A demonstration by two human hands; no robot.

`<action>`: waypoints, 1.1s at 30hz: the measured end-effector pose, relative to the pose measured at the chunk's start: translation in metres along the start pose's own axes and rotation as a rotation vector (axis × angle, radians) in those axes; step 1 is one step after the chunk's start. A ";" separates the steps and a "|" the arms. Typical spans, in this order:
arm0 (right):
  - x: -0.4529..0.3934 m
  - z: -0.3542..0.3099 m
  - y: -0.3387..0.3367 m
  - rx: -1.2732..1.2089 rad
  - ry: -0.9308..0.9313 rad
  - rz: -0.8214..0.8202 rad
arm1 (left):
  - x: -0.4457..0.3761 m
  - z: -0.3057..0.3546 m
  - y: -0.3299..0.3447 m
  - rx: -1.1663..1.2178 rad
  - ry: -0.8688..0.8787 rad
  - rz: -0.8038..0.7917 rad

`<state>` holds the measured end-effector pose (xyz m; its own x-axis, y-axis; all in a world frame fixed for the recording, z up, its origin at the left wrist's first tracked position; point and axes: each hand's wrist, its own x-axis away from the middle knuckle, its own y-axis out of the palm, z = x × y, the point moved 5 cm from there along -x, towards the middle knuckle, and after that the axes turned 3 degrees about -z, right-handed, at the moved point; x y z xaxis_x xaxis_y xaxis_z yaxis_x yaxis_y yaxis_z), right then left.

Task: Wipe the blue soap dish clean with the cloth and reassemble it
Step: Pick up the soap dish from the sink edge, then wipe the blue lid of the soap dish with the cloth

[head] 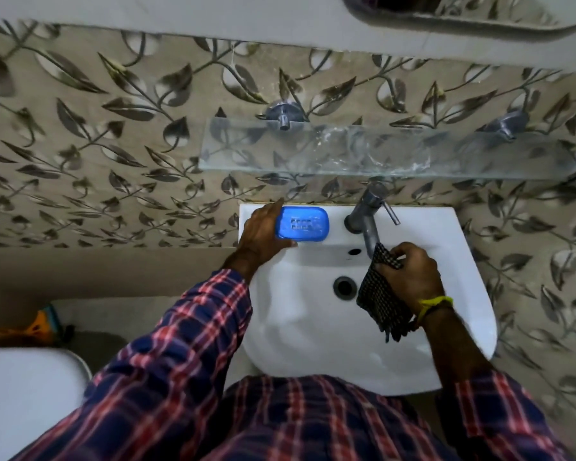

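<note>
The blue soap dish (304, 224) rests on the back left ledge of the white sink (459, 247), its slotted tray seated in it. My left hand (263, 229) wraps around the dish's left end, fingers behind it and thumb in front. My right hand (409, 277) hovers over the right side of the basin, closed on a dark checked cloth (379, 301) that hangs down toward the drain.
A metal tap (368, 217) stands at the sink's back centre, its spout just left of the cloth. The drain (345, 287) lies mid-basin. A glass shelf (379, 154) juts from the leaf-patterned wall above. A white toilet lid (24, 394) is lower left.
</note>
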<state>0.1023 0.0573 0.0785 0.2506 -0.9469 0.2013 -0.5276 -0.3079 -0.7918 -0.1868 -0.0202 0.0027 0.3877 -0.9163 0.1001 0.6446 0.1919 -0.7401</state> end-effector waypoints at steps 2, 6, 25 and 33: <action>0.001 -0.005 0.000 0.030 -0.008 -0.016 | 0.000 0.003 -0.002 -0.048 0.025 0.004; 0.002 -0.010 -0.001 0.013 -0.032 -0.014 | 0.002 0.005 -0.010 0.001 0.072 0.074; 0.016 0.008 -0.033 -0.305 -0.174 -0.091 | 0.095 0.077 0.007 0.533 0.067 0.196; 0.006 0.021 -0.052 -0.537 -0.171 0.010 | 0.118 0.123 0.023 0.394 0.187 0.178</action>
<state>0.1485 0.0700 0.1088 0.3479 -0.9354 0.0632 -0.8585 -0.3449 -0.3794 -0.0453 -0.0811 0.0793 0.4125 -0.8979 -0.1539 0.7939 0.4372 -0.4226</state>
